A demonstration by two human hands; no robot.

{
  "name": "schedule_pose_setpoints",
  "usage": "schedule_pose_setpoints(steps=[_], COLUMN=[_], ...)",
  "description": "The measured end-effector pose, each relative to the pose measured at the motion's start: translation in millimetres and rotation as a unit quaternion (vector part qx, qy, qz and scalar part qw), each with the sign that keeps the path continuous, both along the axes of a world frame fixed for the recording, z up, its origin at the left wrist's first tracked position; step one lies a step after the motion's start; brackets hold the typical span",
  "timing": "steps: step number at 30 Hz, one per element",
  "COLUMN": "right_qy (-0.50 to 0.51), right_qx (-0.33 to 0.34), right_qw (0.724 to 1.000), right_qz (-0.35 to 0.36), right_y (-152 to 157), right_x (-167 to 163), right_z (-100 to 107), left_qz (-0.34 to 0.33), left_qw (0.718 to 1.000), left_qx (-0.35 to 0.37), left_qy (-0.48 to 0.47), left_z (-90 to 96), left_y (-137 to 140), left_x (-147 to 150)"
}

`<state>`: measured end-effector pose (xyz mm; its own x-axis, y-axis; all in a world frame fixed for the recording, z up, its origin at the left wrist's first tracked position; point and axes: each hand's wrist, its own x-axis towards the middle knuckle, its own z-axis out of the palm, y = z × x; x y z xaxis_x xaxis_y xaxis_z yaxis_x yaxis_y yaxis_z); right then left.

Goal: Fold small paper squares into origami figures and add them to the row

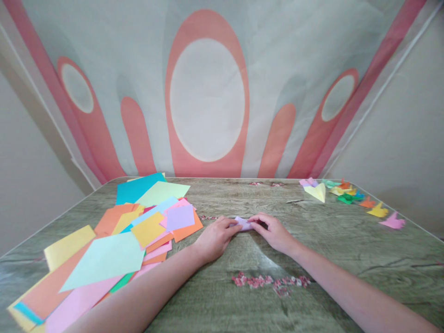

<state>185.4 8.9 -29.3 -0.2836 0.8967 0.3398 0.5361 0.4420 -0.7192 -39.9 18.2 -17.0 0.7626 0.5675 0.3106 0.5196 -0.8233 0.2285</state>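
A small folded piece of lilac paper [244,225] lies between my hands at the middle of the wooden table. My left hand [217,237] grips its left end, with the thumb on the paper's near side. At the right end, my right hand [272,231] pinches the paper between thumb and fingers. The fingertips cover both ends, so the full shape of the fold is hidden.
Many loose coloured sheets [104,259] spread over the table's left side, beside my left forearm. Small folded paper figures [378,210] and a pale yellow paper plane [316,192] stand at the far right. A printed backdrop [208,101] hangs behind the wood-grain table [347,240].
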Motion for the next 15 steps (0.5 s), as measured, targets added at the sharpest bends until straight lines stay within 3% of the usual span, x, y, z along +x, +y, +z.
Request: schedule_pose_setpoints(steps=[15], right_qy=[-0.041], right_qx=[0.015], right_qw=[0.999], right_qz=[-0.004], right_y=[0.3], right_x=[-0.6], right_z=[1.4], left_qz=[-0.005], left_qw=[1.000], left_qx=[-0.011], left_qy=[0.002], left_z=[3.2], left_y=[-0.5], left_x=[0.0])
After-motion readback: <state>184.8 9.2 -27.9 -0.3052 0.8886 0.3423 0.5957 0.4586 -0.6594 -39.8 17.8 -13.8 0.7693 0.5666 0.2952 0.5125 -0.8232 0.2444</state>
